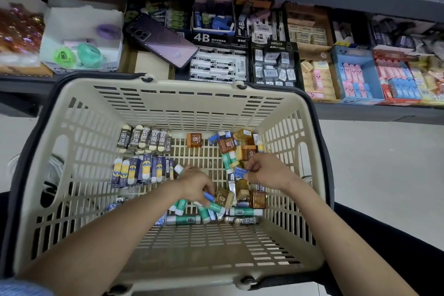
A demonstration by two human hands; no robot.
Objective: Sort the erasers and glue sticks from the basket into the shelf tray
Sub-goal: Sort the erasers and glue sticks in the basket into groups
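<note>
Matt beige plastic basket (pixel 168 108); glossy purple phone (pixel 163 41)

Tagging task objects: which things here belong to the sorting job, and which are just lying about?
Job: basket, 2B erasers, glue sticks, blue eraser pinched in right hand, left hand gripping one, shelf's 4B erasers.
Lying about: purple phone, green sharpeners.

We are seeing a cream slotted basket (pixel 168 108) holding 2B erasers (pixel 144 138) in a far-left row, yellow-and-navy erasers (pixel 141 170) lined up just nearer, and green-and-white glue sticks (pixel 185 220) lying jumbled with brown square erasers (pixel 257 199) on the right. Our left hand (pixel 195 184) is gripping a white-capped glue stick (pixel 179 168); our right hand (pixel 268 172) is pinching a blue eraser (pixel 240 172).
</note>
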